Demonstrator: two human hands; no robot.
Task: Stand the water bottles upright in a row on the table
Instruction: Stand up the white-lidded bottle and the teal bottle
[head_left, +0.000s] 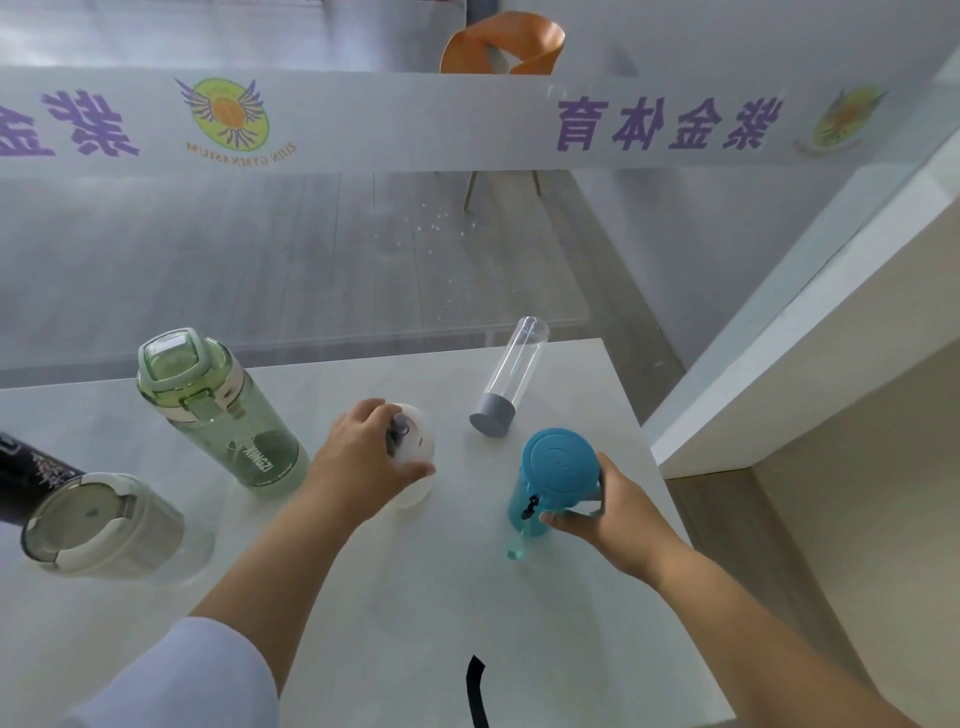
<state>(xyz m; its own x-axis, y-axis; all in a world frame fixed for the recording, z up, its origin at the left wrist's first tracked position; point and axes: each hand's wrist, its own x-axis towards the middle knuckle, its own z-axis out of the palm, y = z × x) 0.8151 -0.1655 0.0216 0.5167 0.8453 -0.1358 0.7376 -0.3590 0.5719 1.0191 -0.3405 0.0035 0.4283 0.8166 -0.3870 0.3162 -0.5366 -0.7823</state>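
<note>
Several bottles are on the white table (395, 597). My left hand (358, 457) grips a white bottle (415, 457) standing upright at the table's middle. My right hand (597, 504) holds a blue bottle (556, 467) upright by its side, its strap hanging down. A clear tube bottle with a grey cap (511, 379) lies on its side behind them, cap toward me. A tall green bottle (218, 410) stands upright at the left. A clear bottle with a beige lid (98, 525) stands at the near left. A black bottle (26, 473) is cut off by the left edge.
A glass wall with purple lettering (665, 124) runs just behind the table's far edge. An orange chair (504, 47) stands beyond the glass. A white shelf unit (810, 364) rises to the right of the table. A black cord (475, 691) lies at the near edge.
</note>
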